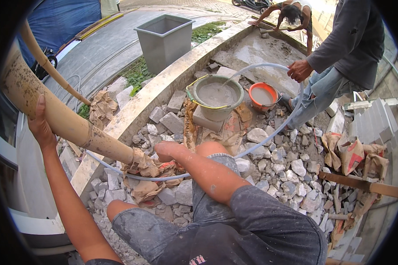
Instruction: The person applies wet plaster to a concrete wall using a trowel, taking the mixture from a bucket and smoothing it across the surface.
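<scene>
A thick bamboo pole (77, 119) slants down from the upper left, its lower end in crumpled brown paper (146, 163) on the rubble. My left hand (43, 126) is closed around the pole's near side, with some fingers hidden behind it. My right hand (164, 151) is curled by my knee, right of the pole's foot; whether it holds anything is hidden. A pale hose (269, 138) runs past my legs and loops up to a grey-green bucket (215, 95) of grey slurry. A co-worker's hand (300, 70) holds the hose.
An orange bucket (263, 96) of grey mix stands beside the larger one. Broken concrete (296, 185) covers the ground. A low wall (159, 90) curves along the left. Beyond it stands a square grey planter (163, 42). Another person (292, 15) bends at the far end.
</scene>
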`<action>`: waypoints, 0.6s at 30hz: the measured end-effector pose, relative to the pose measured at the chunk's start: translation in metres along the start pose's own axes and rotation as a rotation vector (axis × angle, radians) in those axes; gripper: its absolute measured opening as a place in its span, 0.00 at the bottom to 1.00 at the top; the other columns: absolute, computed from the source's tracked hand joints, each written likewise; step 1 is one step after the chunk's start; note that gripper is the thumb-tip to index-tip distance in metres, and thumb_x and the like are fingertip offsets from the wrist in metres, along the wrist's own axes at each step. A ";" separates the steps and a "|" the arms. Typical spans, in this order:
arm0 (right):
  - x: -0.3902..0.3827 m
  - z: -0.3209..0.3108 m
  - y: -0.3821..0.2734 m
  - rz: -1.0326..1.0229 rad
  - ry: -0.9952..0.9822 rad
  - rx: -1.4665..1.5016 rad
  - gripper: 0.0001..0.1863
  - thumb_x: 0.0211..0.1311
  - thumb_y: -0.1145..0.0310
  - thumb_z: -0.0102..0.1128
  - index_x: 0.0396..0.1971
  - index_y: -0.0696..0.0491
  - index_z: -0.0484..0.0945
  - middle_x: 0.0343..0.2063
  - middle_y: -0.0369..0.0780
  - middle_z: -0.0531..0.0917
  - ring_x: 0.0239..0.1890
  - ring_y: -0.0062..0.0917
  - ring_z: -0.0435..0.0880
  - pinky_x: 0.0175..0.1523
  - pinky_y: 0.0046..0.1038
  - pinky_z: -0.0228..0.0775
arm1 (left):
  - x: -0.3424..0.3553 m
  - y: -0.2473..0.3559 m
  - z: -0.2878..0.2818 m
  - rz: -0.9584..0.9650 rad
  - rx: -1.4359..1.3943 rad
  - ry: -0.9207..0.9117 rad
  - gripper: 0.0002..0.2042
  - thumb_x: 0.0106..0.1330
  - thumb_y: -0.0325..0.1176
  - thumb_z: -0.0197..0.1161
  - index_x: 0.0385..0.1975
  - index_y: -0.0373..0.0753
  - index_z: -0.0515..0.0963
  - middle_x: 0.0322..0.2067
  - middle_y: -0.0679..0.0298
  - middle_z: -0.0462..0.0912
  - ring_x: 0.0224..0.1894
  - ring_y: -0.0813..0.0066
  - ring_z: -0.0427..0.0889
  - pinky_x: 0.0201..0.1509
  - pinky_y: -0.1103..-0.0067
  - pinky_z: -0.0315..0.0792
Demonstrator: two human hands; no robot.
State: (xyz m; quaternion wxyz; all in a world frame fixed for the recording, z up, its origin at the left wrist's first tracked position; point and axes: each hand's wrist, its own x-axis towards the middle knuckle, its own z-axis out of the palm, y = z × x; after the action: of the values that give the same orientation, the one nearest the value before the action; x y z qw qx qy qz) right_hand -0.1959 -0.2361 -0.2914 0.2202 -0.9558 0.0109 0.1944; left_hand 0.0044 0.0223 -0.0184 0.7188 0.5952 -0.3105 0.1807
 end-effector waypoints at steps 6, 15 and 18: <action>0.002 0.001 0.003 -0.011 0.003 -0.001 0.12 0.54 0.72 0.61 0.36 0.60 0.87 0.40 0.52 0.89 0.45 0.46 0.89 0.47 0.43 0.82 | -0.001 -0.001 0.002 -0.010 -0.024 -0.007 0.25 0.66 0.37 0.74 0.58 0.34 0.74 0.47 0.62 0.82 0.45 0.76 0.83 0.51 0.78 0.79; -0.001 0.000 -0.001 0.000 -0.007 -0.004 0.12 0.54 0.72 0.61 0.36 0.60 0.87 0.39 0.52 0.89 0.44 0.46 0.89 0.47 0.43 0.82 | -0.001 -0.001 0.002 0.003 0.007 -0.002 0.25 0.65 0.38 0.74 0.58 0.33 0.74 0.47 0.62 0.81 0.46 0.76 0.82 0.53 0.78 0.79; -0.002 0.000 -0.001 0.015 -0.014 -0.001 0.12 0.55 0.71 0.61 0.37 0.60 0.87 0.40 0.52 0.88 0.45 0.46 0.89 0.47 0.43 0.82 | 0.000 0.001 0.002 0.003 0.000 -0.009 0.25 0.66 0.38 0.74 0.58 0.33 0.74 0.47 0.62 0.81 0.46 0.76 0.82 0.53 0.78 0.78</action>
State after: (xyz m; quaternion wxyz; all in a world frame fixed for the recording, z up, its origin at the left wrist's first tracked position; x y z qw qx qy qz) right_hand -0.1974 -0.2353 -0.2900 0.2182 -0.9544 0.0161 0.2029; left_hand 0.0031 0.0202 -0.0176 0.7170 0.5957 -0.3146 0.1790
